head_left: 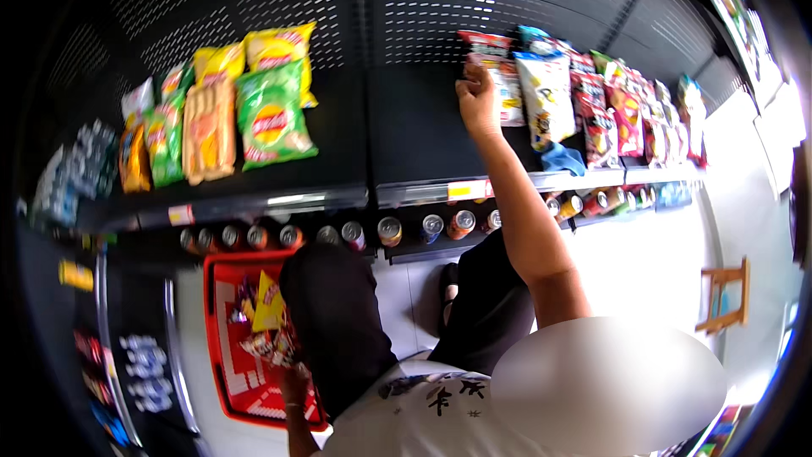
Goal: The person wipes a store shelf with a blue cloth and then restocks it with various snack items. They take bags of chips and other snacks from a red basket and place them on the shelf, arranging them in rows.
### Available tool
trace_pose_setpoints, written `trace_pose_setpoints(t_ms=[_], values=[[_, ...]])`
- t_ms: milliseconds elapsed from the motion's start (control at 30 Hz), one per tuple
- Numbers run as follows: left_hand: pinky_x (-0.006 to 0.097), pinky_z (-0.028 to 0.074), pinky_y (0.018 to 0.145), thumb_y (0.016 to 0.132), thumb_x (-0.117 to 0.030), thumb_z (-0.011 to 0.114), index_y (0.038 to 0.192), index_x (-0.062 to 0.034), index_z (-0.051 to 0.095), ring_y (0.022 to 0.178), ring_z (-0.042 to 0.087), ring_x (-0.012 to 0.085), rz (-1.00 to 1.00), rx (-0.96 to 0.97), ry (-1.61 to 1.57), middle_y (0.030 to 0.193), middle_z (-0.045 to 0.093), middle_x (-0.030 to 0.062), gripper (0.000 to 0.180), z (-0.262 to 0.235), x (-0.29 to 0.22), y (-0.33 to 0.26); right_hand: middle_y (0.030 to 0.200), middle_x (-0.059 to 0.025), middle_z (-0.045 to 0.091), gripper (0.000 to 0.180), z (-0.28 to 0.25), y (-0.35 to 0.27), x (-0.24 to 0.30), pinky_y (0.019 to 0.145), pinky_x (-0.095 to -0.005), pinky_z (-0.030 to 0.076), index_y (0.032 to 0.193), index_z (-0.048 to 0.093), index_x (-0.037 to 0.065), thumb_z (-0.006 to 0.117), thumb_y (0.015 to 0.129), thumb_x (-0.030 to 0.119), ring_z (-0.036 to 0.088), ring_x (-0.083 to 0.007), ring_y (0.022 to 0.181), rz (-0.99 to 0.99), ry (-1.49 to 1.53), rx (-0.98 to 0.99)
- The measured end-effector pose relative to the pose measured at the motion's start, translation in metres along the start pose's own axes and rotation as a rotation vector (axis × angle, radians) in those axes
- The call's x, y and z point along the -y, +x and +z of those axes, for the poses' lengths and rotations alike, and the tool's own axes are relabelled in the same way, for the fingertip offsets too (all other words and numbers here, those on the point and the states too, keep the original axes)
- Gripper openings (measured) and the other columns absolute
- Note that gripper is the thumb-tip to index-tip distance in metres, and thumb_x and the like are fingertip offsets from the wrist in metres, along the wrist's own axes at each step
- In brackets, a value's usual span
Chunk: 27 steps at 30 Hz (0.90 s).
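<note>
My right hand [480,101] reaches onto the upper shelf, its fingers bent and closed at the left edge of a red and white snack bag [508,89]. Just right of that stands a white, blue and yellow snack bag [545,97], with a small blue packet [562,158] at its foot. Low on the left, my left hand [293,382] is inside a red shopping basket [215,347]. Its dim fingers appear closed on a brown, red and white snack bag [271,345]. A yellow packet [270,303] and a purple packet [244,300] also lie in the basket.
More snack bags [626,114] crowd the shelf's right side. Left of the shelf divider stand green [275,114], yellow and orange bags. Drink cans [389,231] line the lower shelf. My knees [334,305] are beside the basket. A wooden stool [726,298] stands at right.
</note>
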<state>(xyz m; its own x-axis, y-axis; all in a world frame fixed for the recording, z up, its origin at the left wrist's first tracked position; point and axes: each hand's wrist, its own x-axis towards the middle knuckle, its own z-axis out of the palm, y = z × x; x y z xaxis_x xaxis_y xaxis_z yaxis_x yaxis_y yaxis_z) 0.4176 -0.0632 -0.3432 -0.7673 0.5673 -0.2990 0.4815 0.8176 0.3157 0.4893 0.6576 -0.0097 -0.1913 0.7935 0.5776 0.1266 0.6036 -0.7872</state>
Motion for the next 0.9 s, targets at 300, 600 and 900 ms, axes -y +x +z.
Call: trace_pose_setpoints(t_ms=[300,600,900], values=[[0.048,0.050,0.086,0.092,-0.037,0.060,0.106,-0.0029,0.070,0.105,0.063,0.0382,0.102,-0.200,-0.503,0.097,0.071,0.0186,0.038,-0.036,-0.025,0.059,0.116,-0.0216,0.061,0.053,-0.090,0.006,-0.068,0.095,-0.0465,0.048,0.122,0.055,0.001,0.073,0.079,0.025,0.059,-0.0391,0.111,0.349,-0.681,-0.185],[0.040,0.051,0.076,0.088,-0.014,0.064,0.104,0.0001,0.068,0.085,0.066,0.0306,0.066,-0.155,-0.083,0.094,0.069,0.0169,0.022,-0.152,-0.095,0.097,0.121,-0.0248,0.059,0.068,-0.084,0.001,-0.077,0.098,-0.0503,0.045,0.122,0.050,-0.003,0.069,0.084,0.050,0.057,-0.0415,0.116,0.508,-0.731,-0.144],[0.033,0.053,0.086,0.094,-0.001,0.059,0.108,0.0043,0.062,0.095,0.065,0.0188,0.492,-0.478,-0.709,0.100,0.068,0.0103,0.015,-0.267,-0.227,0.152,0.113,-0.0244,0.064,0.061,-0.069,-0.002,-0.080,0.092,-0.0472,0.050,0.114,0.054,0.000,0.078,0.077,0.042,0.061,-0.0402,0.108,0.404,-0.532,0.018]])
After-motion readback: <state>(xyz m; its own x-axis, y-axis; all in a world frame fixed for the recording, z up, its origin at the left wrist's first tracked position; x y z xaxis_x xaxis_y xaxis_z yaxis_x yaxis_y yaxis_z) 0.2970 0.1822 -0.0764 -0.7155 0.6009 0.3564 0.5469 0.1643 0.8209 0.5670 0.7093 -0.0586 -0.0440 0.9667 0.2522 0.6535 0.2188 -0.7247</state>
